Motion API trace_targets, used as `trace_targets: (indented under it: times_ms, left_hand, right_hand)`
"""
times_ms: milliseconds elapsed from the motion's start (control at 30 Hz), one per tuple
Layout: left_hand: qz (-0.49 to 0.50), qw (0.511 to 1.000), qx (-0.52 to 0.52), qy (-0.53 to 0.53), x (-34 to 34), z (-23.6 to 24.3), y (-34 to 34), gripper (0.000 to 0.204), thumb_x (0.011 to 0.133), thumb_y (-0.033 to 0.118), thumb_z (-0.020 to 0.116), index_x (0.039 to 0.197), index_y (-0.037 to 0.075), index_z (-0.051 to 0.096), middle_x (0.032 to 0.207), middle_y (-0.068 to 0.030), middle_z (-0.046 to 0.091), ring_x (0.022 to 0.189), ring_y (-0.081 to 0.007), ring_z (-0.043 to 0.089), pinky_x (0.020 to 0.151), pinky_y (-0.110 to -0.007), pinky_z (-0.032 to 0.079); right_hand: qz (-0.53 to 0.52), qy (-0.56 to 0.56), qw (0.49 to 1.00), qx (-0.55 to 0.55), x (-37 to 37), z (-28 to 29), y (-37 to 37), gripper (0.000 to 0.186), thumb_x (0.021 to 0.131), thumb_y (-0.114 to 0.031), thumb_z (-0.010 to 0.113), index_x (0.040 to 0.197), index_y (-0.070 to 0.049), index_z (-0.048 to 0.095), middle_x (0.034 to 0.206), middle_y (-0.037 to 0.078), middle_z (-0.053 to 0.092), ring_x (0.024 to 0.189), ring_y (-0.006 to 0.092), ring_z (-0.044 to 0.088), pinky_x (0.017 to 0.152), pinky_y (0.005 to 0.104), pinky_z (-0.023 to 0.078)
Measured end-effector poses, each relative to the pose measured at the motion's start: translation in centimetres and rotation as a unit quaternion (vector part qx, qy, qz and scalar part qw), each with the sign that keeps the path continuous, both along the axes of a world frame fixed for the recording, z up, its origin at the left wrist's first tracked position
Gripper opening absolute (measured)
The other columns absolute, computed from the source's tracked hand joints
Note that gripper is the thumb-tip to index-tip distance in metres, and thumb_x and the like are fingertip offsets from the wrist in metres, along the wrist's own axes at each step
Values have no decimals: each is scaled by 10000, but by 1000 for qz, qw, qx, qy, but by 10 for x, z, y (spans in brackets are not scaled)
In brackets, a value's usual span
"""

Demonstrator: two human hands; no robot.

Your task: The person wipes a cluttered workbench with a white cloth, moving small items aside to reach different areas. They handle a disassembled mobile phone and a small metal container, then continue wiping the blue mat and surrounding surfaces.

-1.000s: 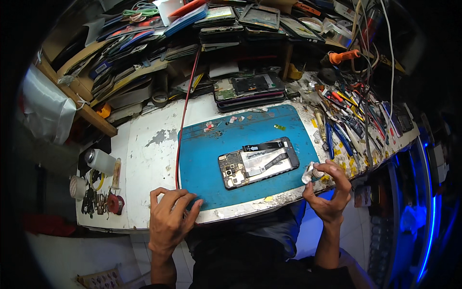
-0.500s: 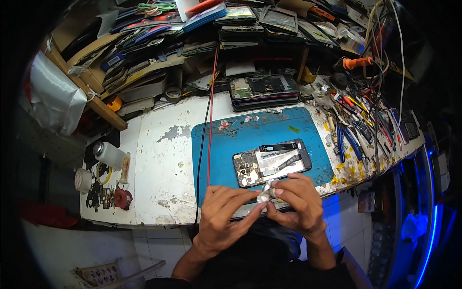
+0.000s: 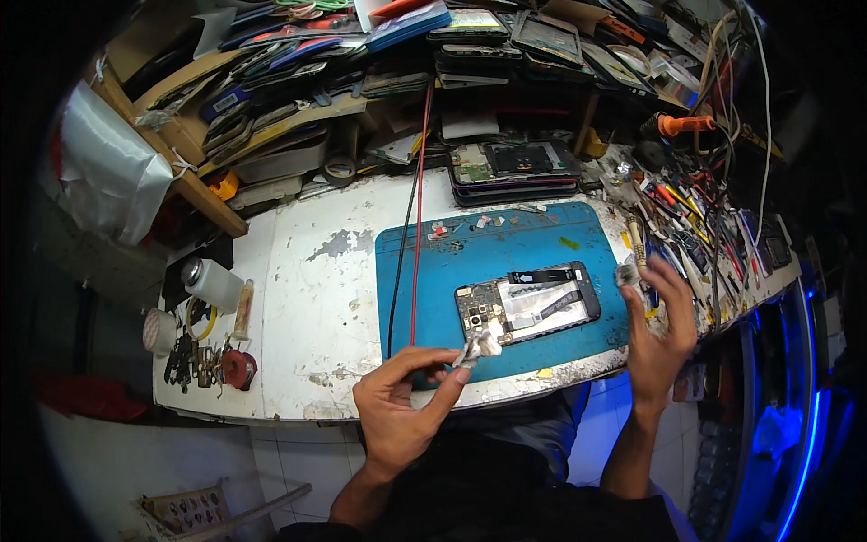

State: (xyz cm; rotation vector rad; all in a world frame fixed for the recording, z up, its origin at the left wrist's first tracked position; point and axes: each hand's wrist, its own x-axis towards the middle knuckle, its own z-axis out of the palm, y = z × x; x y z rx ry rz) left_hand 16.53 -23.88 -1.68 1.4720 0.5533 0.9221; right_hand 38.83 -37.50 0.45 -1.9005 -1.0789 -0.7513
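Down at the bench's (image 3: 298, 298) front edge, the left hand (image 3: 402, 411) pinches a small crumpled silvery scrap (image 3: 479, 347) between thumb and forefinger, just beside the opened phone (image 3: 528, 303) on the blue mat (image 3: 506, 248). Meanwhile the right hand (image 3: 659, 330), fingers loosely raised, pinches another small silvery scrap (image 3: 627, 274) at the mat's right edge.

matt blue rubbery mat (image 3: 542, 248) on a white, chipped-paint bench (image 3: 307, 298)

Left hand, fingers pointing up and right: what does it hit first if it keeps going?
Likely the opened phone on the blue mat: the left hand pinches a small silvery piece right at its near corner. Height above it is unclear.
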Motion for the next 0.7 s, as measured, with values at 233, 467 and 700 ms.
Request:
trace_targets:
  times_ms: [233,467,700]
  left_hand:
    - [-7,997,42,-58,6,-3,-8,229,816,-117,754,1037,-64,721,984,-164,712,891,-168,677,787,-268,545]
    - [29,996,65,-60,3,-8,-7,151,859,-113,693,1005,-78,707,986,-171,709,907,-196,690,812,-284,557]
    - [70,994,62,-54,6,-9,-7,110,865,-80,700,974,-71,690,953,-159,711,869,-197,685,785,-294,552]
  right_hand:
    - [293,168,940,52,-90,-11,24,253,771,40,799,1016,13,740,992,146,735,856,243,718,737,327,564]
    - [289,194,933,92,-103,-12,46,247,753,57,809,986,15,740,971,132,738,860,247,737,723,318,594]
    - [294,192,931,97,-106,-19,48,263,743,62,816,983,19,720,935,129,743,843,248,742,719,317,593]
